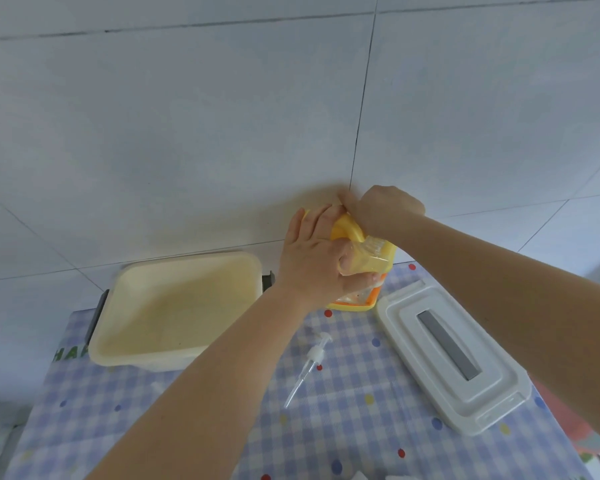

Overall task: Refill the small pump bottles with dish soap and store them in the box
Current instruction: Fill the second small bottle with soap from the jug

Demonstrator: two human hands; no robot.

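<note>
A big yellow dish soap jug [388,252] stands at the back of the table against the tiled wall. My left hand [312,258] presses a small clear pump bottle [368,261] against the jug's side, below its handle. My right hand [385,209] is closed over the top of the jug, and what it grips is hidden. A clear pump head [314,355] with its long dip tube lies loose on the checked tablecloth in front of the jug. The cream storage box [174,268] sits to the left with nothing in it.
The box's white lid [395,306] with a grey handle lies flat at the right side of the table. The table has a blue checked cloth [343,427] with coloured dots. A pink object shows at the far right edge.
</note>
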